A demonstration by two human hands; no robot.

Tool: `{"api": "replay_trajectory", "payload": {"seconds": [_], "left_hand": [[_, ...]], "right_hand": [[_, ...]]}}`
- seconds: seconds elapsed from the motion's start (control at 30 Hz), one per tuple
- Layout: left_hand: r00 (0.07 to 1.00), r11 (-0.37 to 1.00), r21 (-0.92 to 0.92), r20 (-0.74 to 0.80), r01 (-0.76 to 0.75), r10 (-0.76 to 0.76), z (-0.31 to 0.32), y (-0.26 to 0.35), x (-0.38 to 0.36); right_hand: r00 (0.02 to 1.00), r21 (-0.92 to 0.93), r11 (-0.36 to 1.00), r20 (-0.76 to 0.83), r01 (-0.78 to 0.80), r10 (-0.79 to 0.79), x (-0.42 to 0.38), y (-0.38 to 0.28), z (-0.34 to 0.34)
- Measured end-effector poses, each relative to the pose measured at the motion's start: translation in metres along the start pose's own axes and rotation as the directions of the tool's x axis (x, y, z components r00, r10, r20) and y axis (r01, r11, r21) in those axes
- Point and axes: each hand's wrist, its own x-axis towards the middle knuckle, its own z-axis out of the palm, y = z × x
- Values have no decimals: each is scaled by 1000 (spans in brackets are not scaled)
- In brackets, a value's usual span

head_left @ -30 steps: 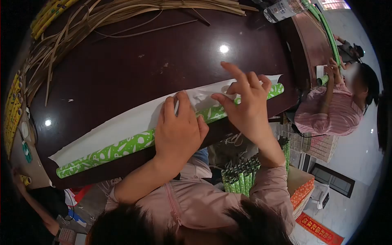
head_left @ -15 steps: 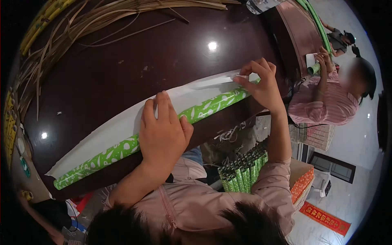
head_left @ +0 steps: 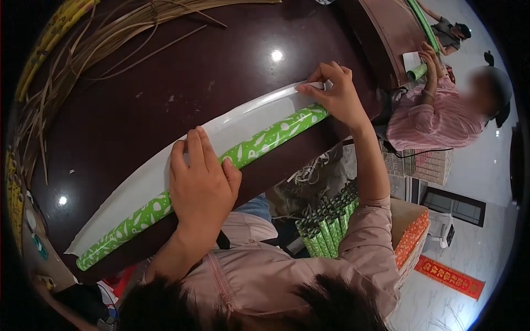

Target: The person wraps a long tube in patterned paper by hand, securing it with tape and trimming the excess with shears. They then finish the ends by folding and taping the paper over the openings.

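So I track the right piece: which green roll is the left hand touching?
The long roll on the dark table, left hand laid across it. The bundled rolls are below the table edge; the co-worker's roll is off right.

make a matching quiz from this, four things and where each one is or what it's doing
1 left hand
2 right hand
3 brown strips
4 green-patterned tubes

A bundled off the table, by the right sleeve
B lying across the green roll
C strewn over the dark tabletop, upper left
D pinching the white paper's edge

Pairs: 1-B, 2-D, 3-C, 4-A
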Motion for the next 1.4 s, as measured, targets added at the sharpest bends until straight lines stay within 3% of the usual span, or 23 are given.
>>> {"api": "replay_trajectory", "payload": {"seconds": [0.27, 0.97, 1.03, 1.17, 1.4], "left_hand": [[998, 999, -38, 59, 5, -2, -3, 0, 0], [1000, 997, -75, -4, -25, 25, -1, -10, -5], [999, 998, -61, 30, -16, 18, -5, -20, -12], [996, 1000, -26, 85, -13, 15, 2, -6, -11], [993, 1000, -13, 111, -28, 30, -7, 2, -3]], "right_hand": [[1000, -26, 1000, 18, -18, 18, 3, -5, 3], [999, -51, 999, -46, -19, 16, 3, -8, 13], [999, -37, 999, -46, -11, 9, 1, -19, 18], [989, 46, 988, 47, -145, 143, -7, -3, 15], [993, -19, 993, -18, -120, 120, -10, -8, 15]]}}
